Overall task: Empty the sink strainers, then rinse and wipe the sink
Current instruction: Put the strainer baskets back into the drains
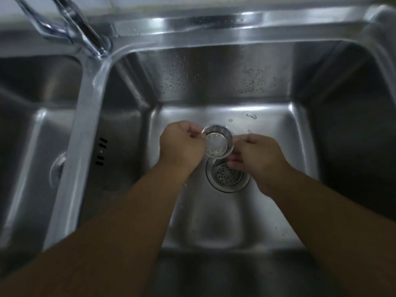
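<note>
- I see a thin, shiny metal strainer (217, 142) pinched between my left hand (182, 144) and right hand (257, 155), its base perforated.
- Just below my grip, the drain (227, 175) is polished, perforated metal.
- Around it, the sink (267, 211) is brushed steel, satin, water-spotted.
- Far beyond my grip, the faucet (81, 28) is glossy chrome.

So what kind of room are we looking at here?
Most likely a home kitchen: a stainless-steel double-basin sink, a chrome swivel tap at its back rim, and a small round perforated metal strainer held over the drain by both hands.
</note>
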{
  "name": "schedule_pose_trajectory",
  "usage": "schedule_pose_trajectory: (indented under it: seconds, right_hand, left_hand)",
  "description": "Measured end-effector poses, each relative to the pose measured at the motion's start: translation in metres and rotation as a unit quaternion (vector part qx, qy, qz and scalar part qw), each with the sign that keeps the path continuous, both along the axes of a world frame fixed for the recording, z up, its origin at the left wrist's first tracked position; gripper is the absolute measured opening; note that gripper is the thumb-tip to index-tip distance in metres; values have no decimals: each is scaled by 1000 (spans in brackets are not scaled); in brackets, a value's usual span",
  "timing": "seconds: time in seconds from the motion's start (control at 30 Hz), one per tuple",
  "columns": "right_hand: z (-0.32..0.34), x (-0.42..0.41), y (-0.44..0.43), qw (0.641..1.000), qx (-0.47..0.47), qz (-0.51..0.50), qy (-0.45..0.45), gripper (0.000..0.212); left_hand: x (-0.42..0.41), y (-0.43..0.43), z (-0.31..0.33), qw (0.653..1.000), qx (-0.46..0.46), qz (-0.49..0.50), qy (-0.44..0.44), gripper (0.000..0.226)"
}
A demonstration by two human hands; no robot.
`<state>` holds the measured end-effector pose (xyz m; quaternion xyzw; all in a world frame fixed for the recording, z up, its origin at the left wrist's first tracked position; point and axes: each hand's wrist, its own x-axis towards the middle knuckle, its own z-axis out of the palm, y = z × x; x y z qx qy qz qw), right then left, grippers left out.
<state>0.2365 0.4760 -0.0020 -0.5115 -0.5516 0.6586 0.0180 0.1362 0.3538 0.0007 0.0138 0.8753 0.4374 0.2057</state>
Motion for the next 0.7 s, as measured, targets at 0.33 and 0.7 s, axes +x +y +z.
schedule_pose_trajectory:
  seconds: [0.33,0.7]
  right_hand:
    - [119,67,-69,956,195,195,100,21]
    - [203,42,-215,926,152,319,129,19]
  left_hand:
    - [97,-109,130,994,16,73,84,9]
    - [124,-264,225,984,47,130,109,11]
